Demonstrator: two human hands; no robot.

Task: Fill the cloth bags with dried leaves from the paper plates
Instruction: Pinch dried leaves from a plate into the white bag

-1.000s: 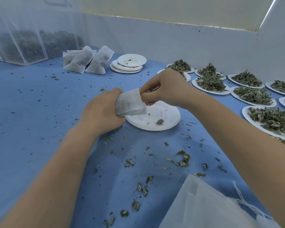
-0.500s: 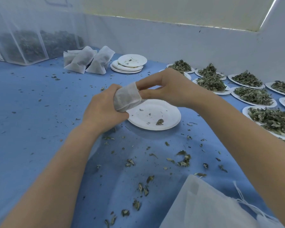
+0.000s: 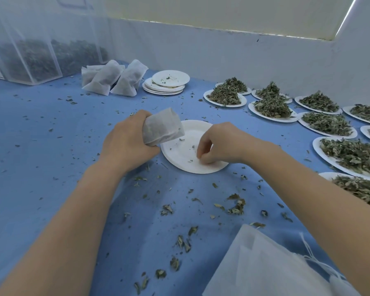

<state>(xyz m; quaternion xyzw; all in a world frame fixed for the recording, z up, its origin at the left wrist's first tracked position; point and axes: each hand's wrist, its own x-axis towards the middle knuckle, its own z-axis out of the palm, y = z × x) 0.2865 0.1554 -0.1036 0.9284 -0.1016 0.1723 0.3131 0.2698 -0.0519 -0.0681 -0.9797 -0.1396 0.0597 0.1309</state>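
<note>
My left hand (image 3: 126,144) grips a small white cloth bag (image 3: 161,130) by its lower part, its open mouth tilted up and to the right over a nearly bare paper plate (image 3: 179,154). My right hand (image 3: 220,144) rests on that plate with its fingertips pinched together on a leaf scrap. Only crumbs of dried leaf lie on the plate. Several paper plates heaped with dried leaves (image 3: 329,122) stand along the right side.
Three filled cloth bags (image 3: 113,79) lie at the back beside a stack of used plates (image 3: 167,83). Clear bins of leaves (image 3: 36,58) stand at the back left. Flat cloth bags (image 3: 265,268) lie at the near edge. Loose leaves (image 3: 235,207) litter the blue table.
My right hand has left the bag's mouth and dropped onto the plate, pinching at a scrap there. My left hand has tilted the bag more upright.
</note>
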